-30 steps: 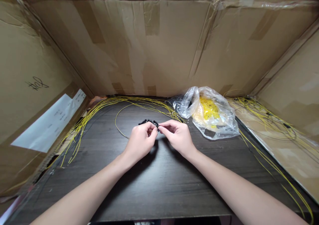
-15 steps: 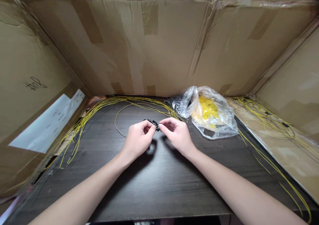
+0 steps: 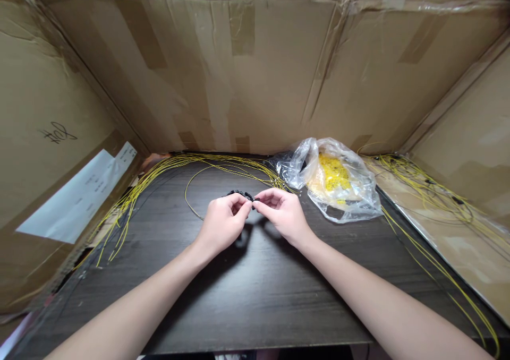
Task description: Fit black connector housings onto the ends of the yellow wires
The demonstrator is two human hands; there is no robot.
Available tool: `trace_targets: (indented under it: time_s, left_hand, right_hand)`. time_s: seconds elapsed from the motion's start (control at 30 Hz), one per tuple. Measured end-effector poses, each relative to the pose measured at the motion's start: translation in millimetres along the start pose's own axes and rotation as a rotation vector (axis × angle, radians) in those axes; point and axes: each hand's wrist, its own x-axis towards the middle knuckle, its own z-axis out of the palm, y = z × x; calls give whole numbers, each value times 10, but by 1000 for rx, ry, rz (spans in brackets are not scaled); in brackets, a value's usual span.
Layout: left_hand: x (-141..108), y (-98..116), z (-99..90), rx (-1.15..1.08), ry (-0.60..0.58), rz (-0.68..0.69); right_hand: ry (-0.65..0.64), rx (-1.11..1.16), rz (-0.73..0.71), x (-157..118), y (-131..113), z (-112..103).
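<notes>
Near the middle of the dark table, my left hand (image 3: 225, 219) pinches a cluster of small black parts (image 3: 240, 194) between thumb and fingers. My right hand (image 3: 283, 214) comes in from the other side, its thumb and forefinger pinched on a small black piece (image 3: 255, 203) at the right end of that cluster. My fingertips almost meet there. What kind of parts these are is too small to make out, and my fingers cover much of them. A thin yellow wire (image 3: 186, 190) curves behind my left hand.
A bundle of yellow wires (image 3: 159, 164) runs along the back and left of the dark table (image 3: 255, 296). At the back right lies a clear plastic bag (image 3: 358, 200) with small yellow pieces (image 3: 333, 171) inside. More yellow wires (image 3: 422, 185) lie on cardboard at right. Cardboard walls (image 3: 271, 73) surround the table.
The black cluster sits slightly further left in my left hand, and my fingertips are closer together. Both hands otherwise stay in nearly the same place.
</notes>
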Motion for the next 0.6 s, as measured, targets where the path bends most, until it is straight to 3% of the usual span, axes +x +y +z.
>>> trace_targets:
  time_s: [0.3,0.6]
  left_hand:
    - [20,-53,-3,-20,29,-31]
    - [1,-19,5,-35,3,6]
  right_hand:
    - [73,-4,13,34,7,-38]
    - [25,50,54,0,-8,4]
